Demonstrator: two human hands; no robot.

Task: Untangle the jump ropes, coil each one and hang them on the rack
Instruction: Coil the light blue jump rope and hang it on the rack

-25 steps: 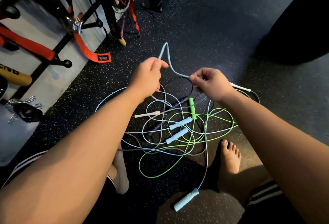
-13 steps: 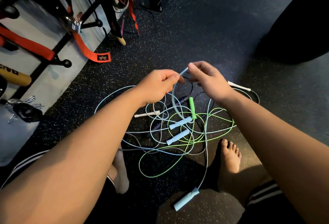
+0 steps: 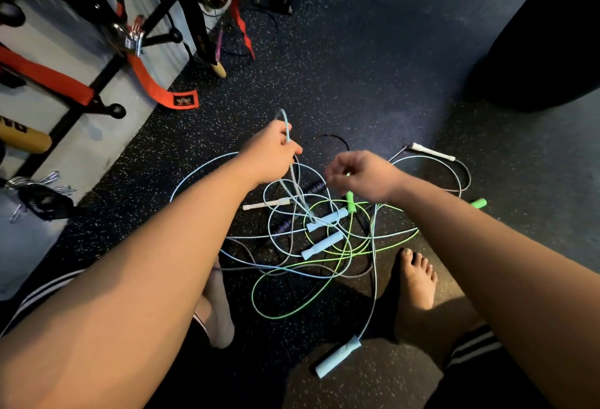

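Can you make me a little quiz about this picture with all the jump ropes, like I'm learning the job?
1. What colour is the rope that the left hand holds up?
A. green
B. light blue
C. red

2. True or false: all the jump ropes already hang on the rack.

3. Fill the gap: the tangled pile lies on the speckled ____.

Key: 1 B; 2 false; 3 floor.
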